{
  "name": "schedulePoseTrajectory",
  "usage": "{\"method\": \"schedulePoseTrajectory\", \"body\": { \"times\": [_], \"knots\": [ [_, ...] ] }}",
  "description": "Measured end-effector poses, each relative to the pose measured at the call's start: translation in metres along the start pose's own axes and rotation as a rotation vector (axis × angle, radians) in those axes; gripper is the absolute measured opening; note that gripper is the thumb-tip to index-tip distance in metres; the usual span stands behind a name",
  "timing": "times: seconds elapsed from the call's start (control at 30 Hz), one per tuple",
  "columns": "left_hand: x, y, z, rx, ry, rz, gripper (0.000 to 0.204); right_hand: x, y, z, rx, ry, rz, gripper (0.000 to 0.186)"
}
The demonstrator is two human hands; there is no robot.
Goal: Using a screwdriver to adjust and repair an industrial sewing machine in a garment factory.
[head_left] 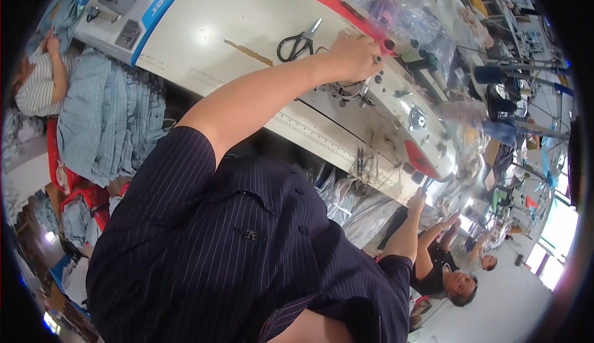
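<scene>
My left hand (356,58) reaches over the end of a white sewing machine (399,111), beside its needle area. The fingers are curled against the machine head, and their tips are hidden. Scissors with black handles (300,43) lie on the pale table just left of that hand. Lower right, close to the machine's red-marked end, my right hand (417,200) is closed around a small, thin, dark object that is too small to name. Small thread snips (360,162) lie on the table between my two hands, close to the front edge.
A printed ruler strip (315,142) runs along the table's front edge. Thread spools (424,61) and clear plastic bags (417,24) crowd behind the machine. To the left stand another sewing machine (133,18) and piled light-blue checked fabric (105,117). Other people (448,281) sit at the right.
</scene>
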State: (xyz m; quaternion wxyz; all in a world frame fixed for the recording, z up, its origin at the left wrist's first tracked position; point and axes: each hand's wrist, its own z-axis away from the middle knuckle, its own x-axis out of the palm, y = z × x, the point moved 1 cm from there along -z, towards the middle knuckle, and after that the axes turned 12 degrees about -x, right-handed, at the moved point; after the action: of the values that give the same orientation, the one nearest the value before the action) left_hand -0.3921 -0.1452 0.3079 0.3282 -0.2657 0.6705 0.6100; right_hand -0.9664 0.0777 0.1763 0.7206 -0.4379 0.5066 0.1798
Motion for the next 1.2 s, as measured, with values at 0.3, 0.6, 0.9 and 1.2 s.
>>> {"method": "schedulePoseTrajectory", "body": {
  "times": [0.3,0.6,0.9,1.2],
  "knots": [
    [0.013,0.015,-0.011,0.031,-0.063,0.046,0.044,-0.066,0.056,0.004,-0.356,0.062,0.123,0.048],
    [0.023,0.001,-0.018,0.032,0.057,-0.027,0.033,-0.139,0.004,0.0,-0.58,-0.164,0.448,0.045],
    [0.007,-0.008,-0.006,0.125,0.042,0.223,0.026,-0.156,-0.065,0.019,-0.291,-0.213,0.22,0.039],
    [0.003,0.019,-0.007,0.074,-0.077,0.188,0.027,-0.1,-0.041,0.006,-0.4,-0.003,0.104,0.041]
  ]
}}
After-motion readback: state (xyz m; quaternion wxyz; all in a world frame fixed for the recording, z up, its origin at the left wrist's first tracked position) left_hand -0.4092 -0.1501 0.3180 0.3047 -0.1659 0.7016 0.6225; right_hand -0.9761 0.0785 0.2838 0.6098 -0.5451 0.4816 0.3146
